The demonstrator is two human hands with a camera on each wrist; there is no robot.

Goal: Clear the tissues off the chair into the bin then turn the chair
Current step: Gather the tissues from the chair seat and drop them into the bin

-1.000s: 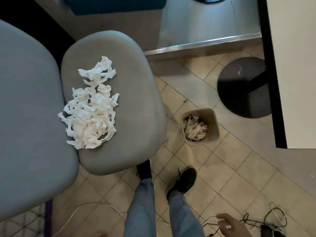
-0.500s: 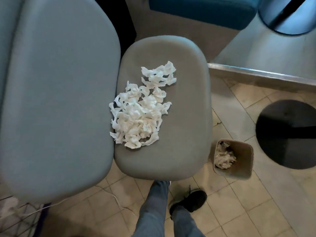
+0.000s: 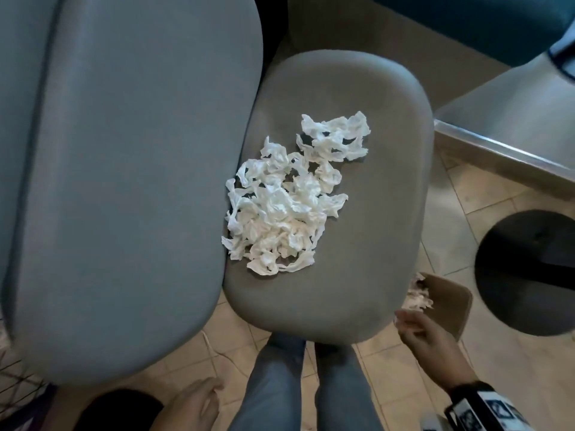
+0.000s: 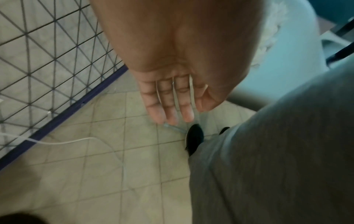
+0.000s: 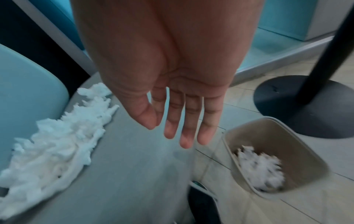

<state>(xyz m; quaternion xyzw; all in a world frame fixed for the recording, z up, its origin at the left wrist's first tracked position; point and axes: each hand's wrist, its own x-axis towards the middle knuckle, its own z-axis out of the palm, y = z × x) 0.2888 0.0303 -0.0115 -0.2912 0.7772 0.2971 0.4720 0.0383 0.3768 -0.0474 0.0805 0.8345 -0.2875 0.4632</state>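
A pile of crumpled white tissues [image 3: 286, 197] [image 5: 51, 145] lies on the grey chair seat [image 3: 367, 244], against its backrest [image 3: 124, 181]. A small beige bin [image 3: 448, 297] [image 5: 272, 136] stands on the floor right of the seat, with tissues inside. My right hand [image 3: 413, 328] [image 5: 178, 133] hovers empty near the seat's front right corner, between seat and bin, fingers straight. My left hand [image 3: 193, 399] [image 4: 172, 113] hangs empty low beside my left leg, fingers straight, away from the chair.
A black round table base [image 3: 525, 269] with its pole [image 5: 329, 45] stands right of the bin. A wire grid panel [image 4: 47, 50] and a white cable [image 4: 67, 142] are on the floor at left. A metal step edge [image 3: 504, 150] runs behind the chair. My legs [image 3: 305, 384] stand in front of the seat.
The view has swung so the chair sits centred and closer. Both hands have come up into view; the right has risen beside the seat's front corner. The tissues have not moved.
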